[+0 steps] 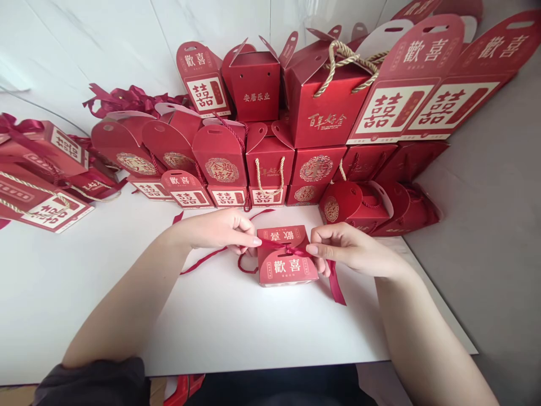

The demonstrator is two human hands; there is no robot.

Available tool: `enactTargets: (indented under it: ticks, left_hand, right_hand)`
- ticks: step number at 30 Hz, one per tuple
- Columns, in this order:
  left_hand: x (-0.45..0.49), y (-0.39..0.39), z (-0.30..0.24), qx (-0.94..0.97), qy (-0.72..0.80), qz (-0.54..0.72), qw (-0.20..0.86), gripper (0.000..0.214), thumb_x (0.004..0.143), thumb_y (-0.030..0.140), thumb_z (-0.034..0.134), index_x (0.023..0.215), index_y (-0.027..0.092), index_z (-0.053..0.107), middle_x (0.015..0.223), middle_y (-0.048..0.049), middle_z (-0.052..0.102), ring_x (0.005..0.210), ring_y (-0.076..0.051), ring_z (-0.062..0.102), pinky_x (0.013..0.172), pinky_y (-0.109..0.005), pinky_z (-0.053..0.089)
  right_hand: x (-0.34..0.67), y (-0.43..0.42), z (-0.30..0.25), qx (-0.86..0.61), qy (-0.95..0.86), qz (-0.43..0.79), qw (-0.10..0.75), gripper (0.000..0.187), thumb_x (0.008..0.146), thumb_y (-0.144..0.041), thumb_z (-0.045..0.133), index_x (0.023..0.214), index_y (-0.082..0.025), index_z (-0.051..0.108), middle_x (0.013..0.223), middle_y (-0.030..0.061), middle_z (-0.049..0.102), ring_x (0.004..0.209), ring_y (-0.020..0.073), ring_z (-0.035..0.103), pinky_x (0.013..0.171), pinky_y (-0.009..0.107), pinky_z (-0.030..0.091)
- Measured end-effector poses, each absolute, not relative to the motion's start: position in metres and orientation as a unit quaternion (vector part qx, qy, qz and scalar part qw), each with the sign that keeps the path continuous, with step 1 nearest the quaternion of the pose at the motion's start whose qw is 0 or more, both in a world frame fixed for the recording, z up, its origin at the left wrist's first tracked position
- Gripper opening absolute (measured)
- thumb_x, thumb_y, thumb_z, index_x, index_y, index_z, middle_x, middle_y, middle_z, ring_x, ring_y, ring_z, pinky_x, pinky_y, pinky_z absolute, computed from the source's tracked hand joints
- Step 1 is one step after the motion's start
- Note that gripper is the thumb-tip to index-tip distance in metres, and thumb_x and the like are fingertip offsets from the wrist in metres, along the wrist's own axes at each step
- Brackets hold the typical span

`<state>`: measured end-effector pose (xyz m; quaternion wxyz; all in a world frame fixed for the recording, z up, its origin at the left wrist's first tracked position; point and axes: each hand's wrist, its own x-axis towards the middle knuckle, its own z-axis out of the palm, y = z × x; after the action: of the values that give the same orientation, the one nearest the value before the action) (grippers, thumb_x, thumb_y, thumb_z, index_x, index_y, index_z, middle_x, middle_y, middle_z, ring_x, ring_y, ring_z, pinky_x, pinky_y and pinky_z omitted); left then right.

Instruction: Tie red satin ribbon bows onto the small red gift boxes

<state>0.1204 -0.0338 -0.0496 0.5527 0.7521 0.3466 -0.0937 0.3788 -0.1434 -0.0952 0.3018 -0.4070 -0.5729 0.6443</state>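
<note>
A small red gift box [286,266] with gold characters lies on the white table [236,321] in front of me. A dark red ribbon [282,246] crosses its top in a knot. My left hand [220,228] pinches the ribbon at the box's left side, thumb and forefinger together. My right hand [346,248] pinches the ribbon at the box's right side. One loose ribbon tail [337,285] hangs down right of the box. Another tail trails across the table to the left under my left wrist.
Several red gift boxes [270,163] are stacked in rows at the back of the table, with larger ones [406,96] leaning at the right. More boxes [42,186] lie at the far left. A pile of ribbons [127,98] sits behind. The table's right edge [439,301] borders grey floor.
</note>
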Motion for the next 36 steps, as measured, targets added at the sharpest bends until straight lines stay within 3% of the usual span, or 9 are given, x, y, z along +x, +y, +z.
enactTargets:
  ticks: [11,16,21,25,30,33,36]
  left_hand:
    - [0.118,-0.029,-0.056,0.778,0.297,-0.131,0.538,0.034,0.083,0.041,0.063,0.062,0.016,0.053,0.059,0.0042,0.045,0.055,-0.008,0.042,0.054,-0.021,0.031]
    - [0.118,-0.032,-0.054,0.746,0.326,-0.202,0.545,0.035,0.082,0.049,0.063,0.069,0.017,0.058,0.077,-0.0001,0.068,0.046,-0.007,0.055,0.046,-0.020,0.034]
    - [0.125,-0.039,-0.059,0.748,0.347,-0.162,0.542,0.043,0.081,0.061,0.060,0.078,0.018,0.066,0.081,-0.0010,0.074,0.032,-0.004,0.046,0.040,-0.022,0.034]
    - [0.131,-0.040,-0.070,0.727,0.366,-0.105,0.571,0.042,0.083,0.056,0.060,0.073,0.015,0.064,0.073,-0.0037,0.071,0.047,-0.010,0.060,0.043,-0.020,0.039]
    - [0.131,-0.037,-0.072,0.701,0.333,-0.084,0.625,0.032,0.084,0.045,0.064,0.073,0.014,0.066,0.075,-0.0043,0.070,0.072,-0.015,0.069,0.065,-0.023,0.053]
    - [0.131,-0.035,-0.071,0.704,0.325,-0.100,0.623,0.028,0.083,0.041,0.066,0.075,0.015,0.069,0.078,-0.0044,0.071,0.077,-0.015,0.070,0.072,-0.025,0.054]
    - [0.130,-0.032,-0.071,0.709,0.320,-0.120,0.617,0.027,0.083,0.041,0.065,0.078,0.015,0.073,0.078,-0.0047,0.072,0.072,-0.014,0.069,0.067,-0.022,0.053]
  right_hand:
    - [0.388,-0.139,-0.099,-0.415,-0.581,0.631,0.303,0.032,0.094,-0.038,0.059,0.071,-0.016,0.055,0.064,0.0014,0.066,0.060,0.0122,0.065,0.061,0.025,0.052]
    - [0.388,-0.138,-0.100,-0.418,-0.580,0.645,0.271,0.037,0.094,-0.044,0.057,0.070,-0.016,0.054,0.062,0.0013,0.064,0.058,0.0127,0.063,0.058,0.026,0.051]
    - [0.382,-0.140,-0.098,-0.455,-0.598,0.601,0.272,0.038,0.088,-0.047,0.064,0.070,-0.016,0.054,0.056,-0.0040,0.055,0.048,0.0060,0.049,0.047,0.019,0.040]
    - [0.376,-0.139,-0.100,-0.456,-0.593,0.581,0.321,0.036,0.089,-0.044,0.065,0.069,-0.016,0.052,0.053,-0.0060,0.050,0.047,0.0048,0.045,0.046,0.018,0.036]
    - [0.380,-0.136,-0.103,-0.451,-0.560,0.614,0.326,0.036,0.090,-0.046,0.062,0.070,-0.018,0.050,0.053,-0.0021,0.062,0.048,0.0095,0.056,0.049,0.022,0.042]
    - [0.385,-0.137,-0.102,-0.467,-0.562,0.609,0.309,0.035,0.090,-0.044,0.063,0.071,-0.018,0.050,0.053,0.0001,0.067,0.048,0.0089,0.056,0.049,0.021,0.039]
    - [0.386,-0.138,-0.101,-0.475,-0.560,0.609,0.300,0.034,0.090,-0.043,0.063,0.071,-0.018,0.050,0.052,-0.0001,0.068,0.046,0.0074,0.053,0.049,0.020,0.036]
